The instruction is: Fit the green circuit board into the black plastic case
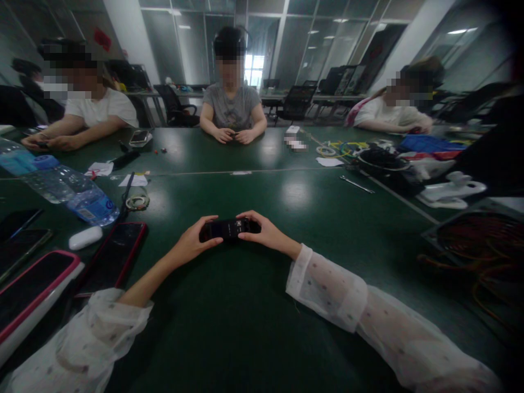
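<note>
A small black device (230,229) with tiny light markings on its face is held level above the green table (229,338), in the middle of the head view. My left hand (199,237) grips its left end, thumb below and fingers along the top. Around the right end are the thumb and fingers of my right hand (264,230), closed in the same way. Both forearms come in from the lower corners in sheer white sleeves. The fingers cover the two ends of the device.
At the left are water bottles (88,202), a white case (85,238) and several phones (112,254). A wrench (357,184), cables (382,158) and a fan-like unit (475,234) lie right. Three people sit around the far side.
</note>
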{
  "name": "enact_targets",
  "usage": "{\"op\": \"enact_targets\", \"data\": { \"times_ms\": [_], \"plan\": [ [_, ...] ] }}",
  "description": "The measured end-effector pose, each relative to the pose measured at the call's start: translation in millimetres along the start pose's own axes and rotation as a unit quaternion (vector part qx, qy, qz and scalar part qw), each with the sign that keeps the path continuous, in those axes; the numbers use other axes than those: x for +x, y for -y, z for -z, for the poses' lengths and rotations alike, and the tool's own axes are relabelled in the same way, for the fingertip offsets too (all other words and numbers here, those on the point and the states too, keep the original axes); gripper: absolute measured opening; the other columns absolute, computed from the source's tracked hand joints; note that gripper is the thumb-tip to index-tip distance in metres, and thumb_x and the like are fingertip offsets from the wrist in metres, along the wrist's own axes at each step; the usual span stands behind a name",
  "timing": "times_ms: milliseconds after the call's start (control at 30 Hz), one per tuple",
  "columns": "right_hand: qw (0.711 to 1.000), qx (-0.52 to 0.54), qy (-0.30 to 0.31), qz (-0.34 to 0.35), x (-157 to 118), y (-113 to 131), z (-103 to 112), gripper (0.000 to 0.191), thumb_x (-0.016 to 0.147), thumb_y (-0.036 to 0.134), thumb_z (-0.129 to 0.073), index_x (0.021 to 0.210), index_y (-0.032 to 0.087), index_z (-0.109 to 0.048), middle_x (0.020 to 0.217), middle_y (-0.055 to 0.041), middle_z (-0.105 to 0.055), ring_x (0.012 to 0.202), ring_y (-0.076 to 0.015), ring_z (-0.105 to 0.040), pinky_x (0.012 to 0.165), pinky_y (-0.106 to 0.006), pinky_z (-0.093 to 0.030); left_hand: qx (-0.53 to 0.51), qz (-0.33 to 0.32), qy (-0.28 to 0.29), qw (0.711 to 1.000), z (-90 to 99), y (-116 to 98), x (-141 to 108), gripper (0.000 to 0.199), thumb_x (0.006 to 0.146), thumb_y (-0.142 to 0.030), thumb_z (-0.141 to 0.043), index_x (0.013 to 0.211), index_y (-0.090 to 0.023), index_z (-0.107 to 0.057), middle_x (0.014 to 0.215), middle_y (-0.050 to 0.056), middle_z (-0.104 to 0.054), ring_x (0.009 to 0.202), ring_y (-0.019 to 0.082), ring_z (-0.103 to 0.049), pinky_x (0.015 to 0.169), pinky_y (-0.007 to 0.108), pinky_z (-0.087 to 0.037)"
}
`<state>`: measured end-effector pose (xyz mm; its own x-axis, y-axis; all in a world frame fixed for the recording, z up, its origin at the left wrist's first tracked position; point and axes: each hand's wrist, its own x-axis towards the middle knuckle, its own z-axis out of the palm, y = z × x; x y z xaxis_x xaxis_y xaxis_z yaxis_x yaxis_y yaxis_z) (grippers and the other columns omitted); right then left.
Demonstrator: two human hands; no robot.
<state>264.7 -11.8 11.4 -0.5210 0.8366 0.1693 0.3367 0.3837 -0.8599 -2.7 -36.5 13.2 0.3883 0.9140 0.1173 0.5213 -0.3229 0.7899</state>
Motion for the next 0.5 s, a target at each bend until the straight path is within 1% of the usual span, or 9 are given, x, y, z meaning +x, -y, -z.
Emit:
{"op": "enact_targets", "data": {
  "times_ms": [100, 333, 500],
  "plan": [
    [0.999, -0.033, -0.009, -0.005, -0.7, -0.8, 0.2, 0.051, 0.077, 0.044, -0.071, 0.122, 0.031, -0.053, 0.124, -0.0045, -0.055, 0.116, -0.0248, -0.053, 0.099, -0.053, -0.043, -0.006, 0.009, 0.000, 1.000, 0.3, -0.2, 0.0, 0.060, 0.081, -0.046, -0.064, 0.134, -0.026, -0.044, 0.131, 0.011, -0.055, 0.117, 0.029, -0.056, 0.096, 0.048, -0.047],
    [0.998, -0.051, -0.026, 0.010, -2.1, 2.9, 0.0, 0.049, 0.079, 0.045, -0.068, 0.124, 0.031, -0.053, 0.123, -0.0040, -0.056, 0.118, -0.0240, -0.049, 0.102, -0.049, -0.041, -0.011, 0.011, 0.005, 1.000, 1.0, -4.0, -0.8, 0.065, 0.079, -0.044, -0.067, 0.135, -0.026, -0.041, 0.133, 0.012, -0.053, 0.120, 0.029, -0.054, 0.099, 0.049, -0.045],
    [0.998, -0.051, -0.041, 0.014, -2.2, 5.2, -1.6, 0.048, 0.083, 0.046, -0.064, 0.126, 0.031, -0.051, 0.125, -0.0046, -0.056, 0.119, -0.0244, -0.049, 0.102, -0.049, -0.041, -0.005, -0.012, -0.020, 1.000, 0.0, -1.2, 0.7, 0.059, 0.081, -0.039, -0.065, 0.134, -0.024, -0.043, 0.132, 0.012, -0.053, 0.119, 0.029, -0.054, 0.099, 0.050, -0.044]
  ]
}}
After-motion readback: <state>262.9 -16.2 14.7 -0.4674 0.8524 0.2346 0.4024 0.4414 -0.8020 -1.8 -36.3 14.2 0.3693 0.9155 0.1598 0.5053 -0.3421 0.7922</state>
